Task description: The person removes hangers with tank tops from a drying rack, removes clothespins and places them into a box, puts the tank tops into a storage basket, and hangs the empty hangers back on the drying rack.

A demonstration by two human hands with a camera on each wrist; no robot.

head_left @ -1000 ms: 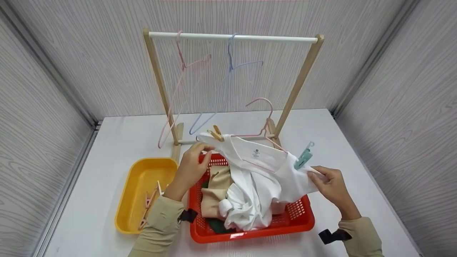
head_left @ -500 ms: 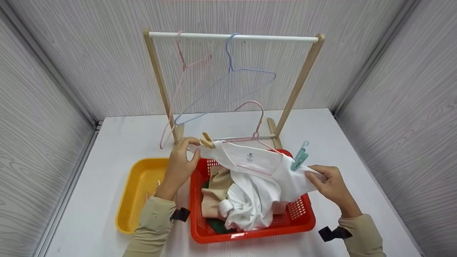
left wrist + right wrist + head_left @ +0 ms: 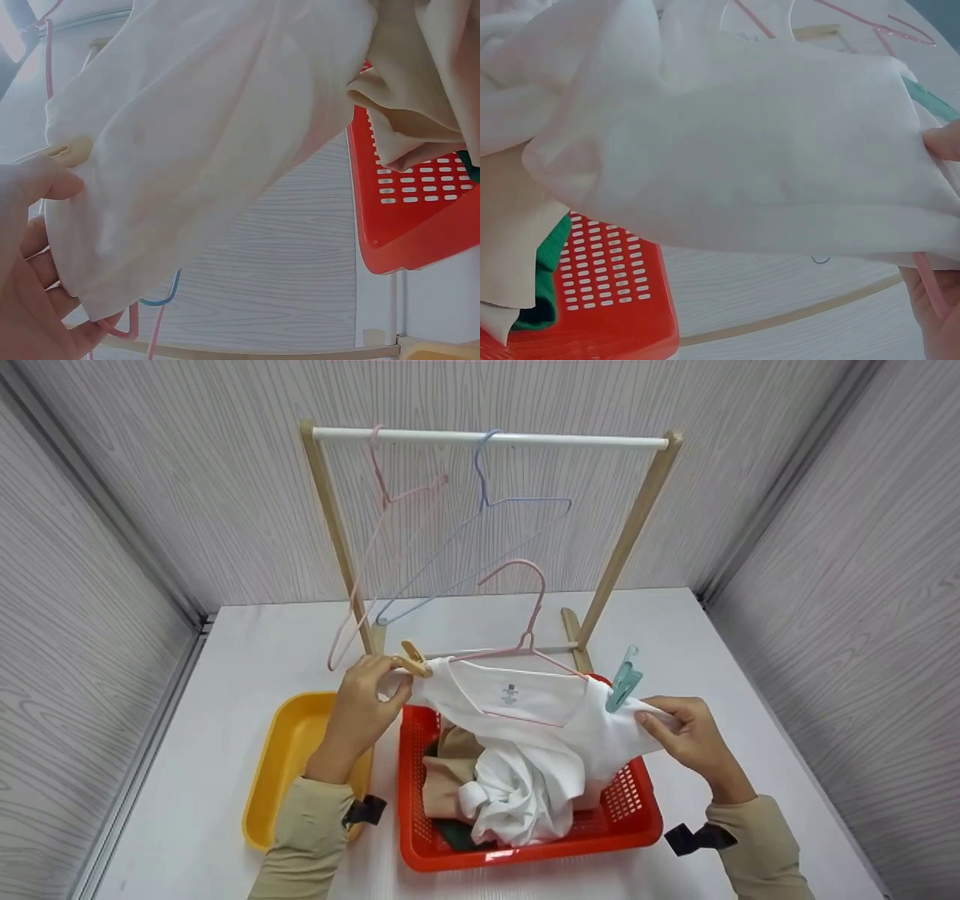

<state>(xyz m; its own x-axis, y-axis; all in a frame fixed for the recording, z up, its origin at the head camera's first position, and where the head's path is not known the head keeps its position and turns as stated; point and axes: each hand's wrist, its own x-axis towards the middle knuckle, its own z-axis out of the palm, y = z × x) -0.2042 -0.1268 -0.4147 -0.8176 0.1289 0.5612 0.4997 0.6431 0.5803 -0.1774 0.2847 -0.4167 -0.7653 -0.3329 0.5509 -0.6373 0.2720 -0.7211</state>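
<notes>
A white T-shirt [image 3: 517, 712] hangs on a pink hanger [image 3: 530, 619], its lower part bunched over the red basket [image 3: 525, 856]. My left hand [image 3: 361, 706] grips the shirt's left shoulder, the thumb beside a yellow clothespin [image 3: 412, 661]. In the left wrist view, the fingers lie behind the cloth near the hanger's end. With thumb and fingers my right hand [image 3: 688, 737] holds the other sleeve, just outside a teal clothespin [image 3: 624, 686] clipped on that shoulder. In the right wrist view, a pink hanger end [image 3: 930, 281] shows below the cloth against the fingers.
A wooden rack with a white rod [image 3: 570, 439] stands behind, bearing another pink hanger [image 3: 381, 510] and a blue hanger [image 3: 484, 502]. A yellow tray [image 3: 262, 780] lies left, partly behind the left arm. Beige cloth [image 3: 446, 784] and green cloth [image 3: 461, 834] lie in the basket.
My left hand has moved left and taken hold of the shirt's left shoulder. The shirt and its hanger have shifted left and levelled out. The blue hanger on the rod has swung.
</notes>
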